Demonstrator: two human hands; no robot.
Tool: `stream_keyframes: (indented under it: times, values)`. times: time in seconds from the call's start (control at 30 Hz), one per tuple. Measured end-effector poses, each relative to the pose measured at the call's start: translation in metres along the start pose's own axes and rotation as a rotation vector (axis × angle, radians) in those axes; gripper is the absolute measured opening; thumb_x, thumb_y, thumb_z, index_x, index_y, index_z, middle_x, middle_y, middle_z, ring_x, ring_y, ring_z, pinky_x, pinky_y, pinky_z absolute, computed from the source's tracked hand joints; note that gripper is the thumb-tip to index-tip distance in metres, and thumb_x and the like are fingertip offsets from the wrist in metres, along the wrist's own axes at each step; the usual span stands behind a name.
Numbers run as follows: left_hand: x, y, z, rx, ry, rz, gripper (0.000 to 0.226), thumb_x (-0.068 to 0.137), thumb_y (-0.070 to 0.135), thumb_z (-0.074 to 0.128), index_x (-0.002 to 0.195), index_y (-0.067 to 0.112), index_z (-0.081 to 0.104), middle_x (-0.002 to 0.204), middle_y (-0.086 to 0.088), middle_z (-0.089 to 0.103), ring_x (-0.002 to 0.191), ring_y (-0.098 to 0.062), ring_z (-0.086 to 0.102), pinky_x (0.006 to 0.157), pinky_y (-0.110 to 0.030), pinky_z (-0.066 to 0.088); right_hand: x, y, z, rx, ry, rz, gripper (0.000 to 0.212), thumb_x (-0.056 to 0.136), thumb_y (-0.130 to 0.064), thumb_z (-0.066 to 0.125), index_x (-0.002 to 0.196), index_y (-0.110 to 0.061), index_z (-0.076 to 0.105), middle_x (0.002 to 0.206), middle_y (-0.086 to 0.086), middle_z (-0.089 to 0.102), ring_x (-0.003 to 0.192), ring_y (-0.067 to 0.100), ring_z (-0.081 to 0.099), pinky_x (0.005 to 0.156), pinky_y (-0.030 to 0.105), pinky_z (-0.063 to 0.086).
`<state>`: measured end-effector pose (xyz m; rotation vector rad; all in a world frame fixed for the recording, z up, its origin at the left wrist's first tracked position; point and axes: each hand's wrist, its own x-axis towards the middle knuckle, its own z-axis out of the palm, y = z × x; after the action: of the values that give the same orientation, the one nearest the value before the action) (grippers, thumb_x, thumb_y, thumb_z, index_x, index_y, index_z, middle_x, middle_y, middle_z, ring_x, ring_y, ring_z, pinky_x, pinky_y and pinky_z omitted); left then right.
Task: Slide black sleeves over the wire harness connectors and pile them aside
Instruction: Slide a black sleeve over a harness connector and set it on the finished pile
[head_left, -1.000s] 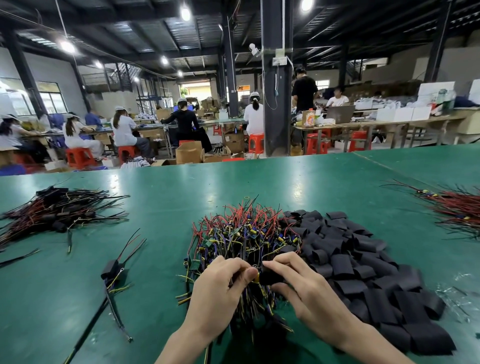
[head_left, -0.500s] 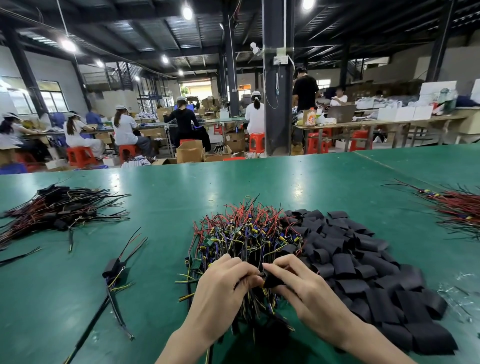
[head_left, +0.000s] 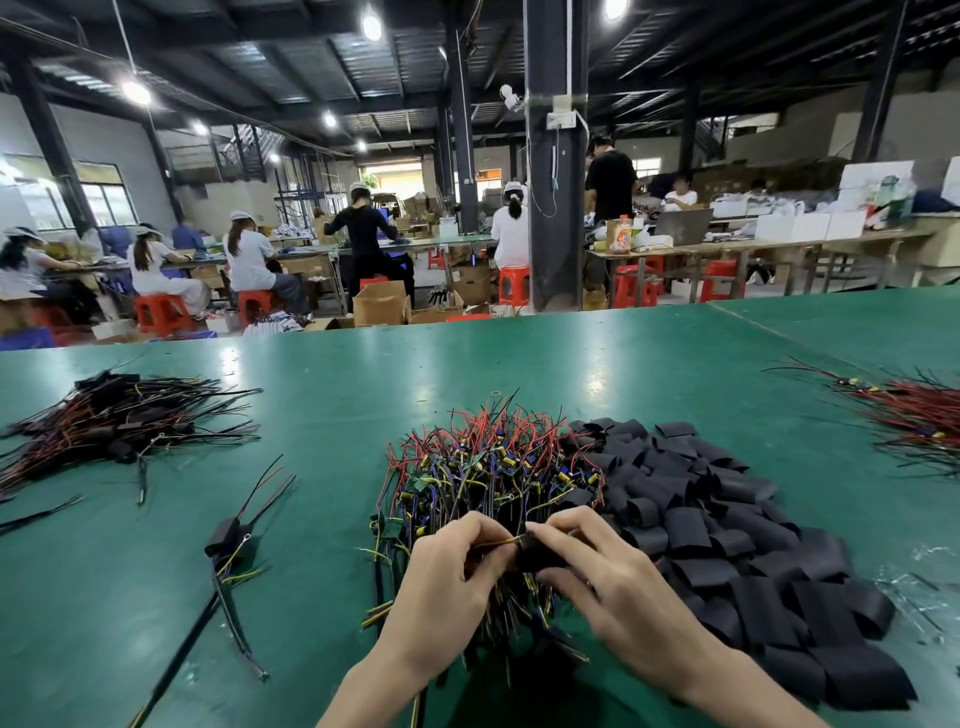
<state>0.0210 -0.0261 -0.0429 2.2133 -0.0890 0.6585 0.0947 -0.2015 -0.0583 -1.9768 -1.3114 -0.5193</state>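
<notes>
Left hand (head_left: 447, 587) fingers pinch a harness wire (head_left: 498, 542); right hand (head_left: 613, 587) fingers clamp a black sleeve (head_left: 540, 556), connector hidden within. Harness heap (head_left: 493, 467) at 12 o'clock, partly occluded.

The right hand (head_left: 618, 587) pinches a black sleeve (head_left: 540, 555), a yellow wire (head_left: 500, 542) gripped by the left hand (head_left: 447, 587) entering its left end. Tangled wire harnesses (head_left: 493, 467) heap just beyond both hands; flattened loose sleeves (head_left: 727, 525) spread right of the right hand.
</notes>
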Motion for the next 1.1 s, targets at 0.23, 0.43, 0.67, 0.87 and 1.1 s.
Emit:
stream_keyframes:
  times: [0.23,0.43,0.67,0.87,1.1]
  values:
    - [0.000,-0.002,0.002,0.006,0.034,0.025,0.006,0.087,0.016,0.068,0.084,0.021,0.067,0.072,0.012,0.065,0.069,-0.006,0.059,0.065,-0.018,0.045,0.000,0.002,0.001,0.002,0.010,0.003,0.041,0.093,-0.029,0.053,0.131,-0.012,0.054,0.118,-0.009,0.048,0.098,0.005,0.055,0.083,0.023,0.047]
    - [0.012,-0.009,-0.030,0.049,0.311,0.072,0.009,0.087,0.015,0.064,0.082,0.022,0.061,0.065,0.010,0.066,0.054,0.002,0.053,0.053,-0.006,0.035,0.001,0.010,-0.006,-0.084,0.139,0.121,0.054,0.094,-0.045,0.044,0.141,-0.019,0.041,0.144,-0.007,0.034,0.133,0.006,0.034,0.109,0.023,0.026]
    - [0.020,-0.092,-0.110,0.341,0.867,-0.468,0.013,0.098,0.021,0.050,0.092,0.012,0.058,0.073,-0.015,0.067,0.070,-0.033,0.058,0.062,-0.036,0.041,0.000,0.039,-0.016,-0.275,0.221,0.386,0.041,0.087,-0.013,0.065,0.127,-0.004,0.055,0.126,0.008,0.051,0.118,0.025,0.049,0.100,0.031,0.034]
    - [0.003,-0.129,-0.119,0.542,0.691,-0.979,0.022,0.092,0.009,0.049,0.108,-0.004,0.055,0.112,-0.030,0.055,0.107,-0.042,0.045,0.082,-0.049,0.042,-0.002,0.054,-0.023,-0.214,0.029,0.454,0.041,0.083,0.002,0.057,0.121,-0.013,0.059,0.115,-0.001,0.055,0.108,0.019,0.046,0.098,0.030,0.036]
    - [0.025,-0.080,-0.097,0.703,0.761,-0.554,0.038,0.079,-0.004,0.058,0.117,-0.008,0.053,0.122,-0.032,0.046,0.112,-0.044,0.038,0.089,-0.055,0.034,-0.002,0.043,0.001,-0.254,-0.219,0.186,0.040,0.094,-0.032,0.054,0.133,-0.037,0.048,0.124,-0.019,0.045,0.112,0.006,0.039,0.096,0.026,0.031]
